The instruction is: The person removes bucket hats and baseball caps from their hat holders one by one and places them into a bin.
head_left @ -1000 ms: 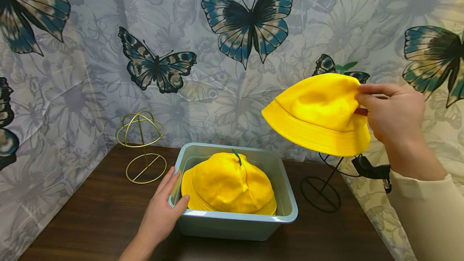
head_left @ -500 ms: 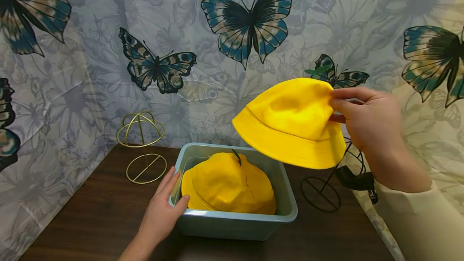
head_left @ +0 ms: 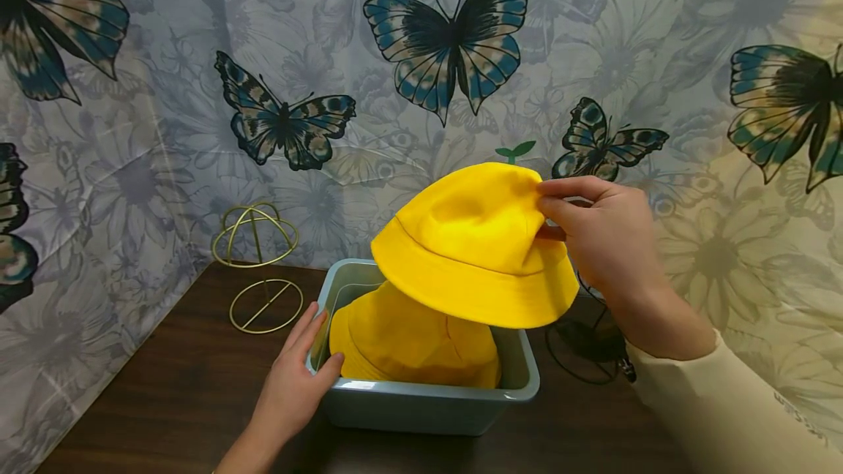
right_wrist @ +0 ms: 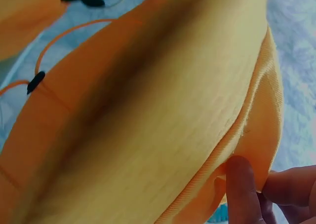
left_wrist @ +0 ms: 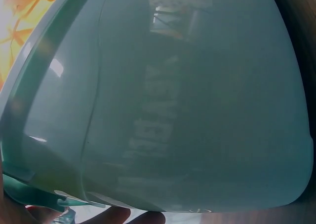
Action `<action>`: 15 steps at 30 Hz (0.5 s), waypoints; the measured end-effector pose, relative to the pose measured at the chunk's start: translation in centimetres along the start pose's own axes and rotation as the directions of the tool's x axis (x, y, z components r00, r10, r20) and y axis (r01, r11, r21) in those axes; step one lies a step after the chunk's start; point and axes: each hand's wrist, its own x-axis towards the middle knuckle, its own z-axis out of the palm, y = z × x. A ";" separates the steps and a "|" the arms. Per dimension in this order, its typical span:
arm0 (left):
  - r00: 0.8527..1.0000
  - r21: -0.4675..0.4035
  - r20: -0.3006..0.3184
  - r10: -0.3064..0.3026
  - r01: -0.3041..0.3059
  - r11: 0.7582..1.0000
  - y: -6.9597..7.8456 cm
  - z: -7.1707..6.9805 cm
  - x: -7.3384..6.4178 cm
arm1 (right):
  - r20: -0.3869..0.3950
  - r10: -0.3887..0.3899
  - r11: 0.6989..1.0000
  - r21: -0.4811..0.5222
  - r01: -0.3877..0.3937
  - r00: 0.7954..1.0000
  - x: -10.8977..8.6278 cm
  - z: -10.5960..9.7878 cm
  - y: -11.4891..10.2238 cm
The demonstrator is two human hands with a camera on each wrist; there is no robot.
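In the head view my right hand (head_left: 609,251) pinches the crown of a yellow bucket hat (head_left: 474,243) between thumb and fingers. The hat tilts above the bin, and a green two-leaf sprout (head_left: 516,151) stands on its top. Its cloth fills much of the right wrist view, where my fingers (right_wrist: 242,184) press a fold. Below it, another yellow hat (head_left: 408,342) lies in a pale blue-green plastic bin (head_left: 428,412), partly hidden by the held hat. My left hand (head_left: 296,386) rests on the bin's left front corner, fingers extended. The bin's wall (left_wrist: 197,100) fills the left wrist view.
A gold wire hat stand (head_left: 263,267) stands left of the bin on the dark wooden table (head_left: 165,386). A black wire stand (head_left: 579,368) is on the right, partly behind my right arm. Butterfly-patterned cloth (head_left: 395,189) hangs behind.
My right hand has carried the held hat left and slightly down, from beside the black stand to over the bin. The left hand and the bin have stayed in place.
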 end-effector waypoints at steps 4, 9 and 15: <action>1.000 0.010 0.001 -0.002 0.002 1.000 0.0 0.0 0.1 | 0.018 -0.007 0.999 0.040 0.006 1.000 -0.5 1.5 -0.2; 1.000 0.024 -0.002 0.000 0.000 1.000 0.0 -0.1 0.1 | 0.039 -0.009 0.995 0.097 0.005 0.999 -1.0 2.7 -0.3; 1.000 0.013 -0.002 0.009 -0.009 1.000 -0.1 0.0 0.1 | 0.050 -0.022 0.995 0.095 0.017 0.999 -1.5 3.5 -0.4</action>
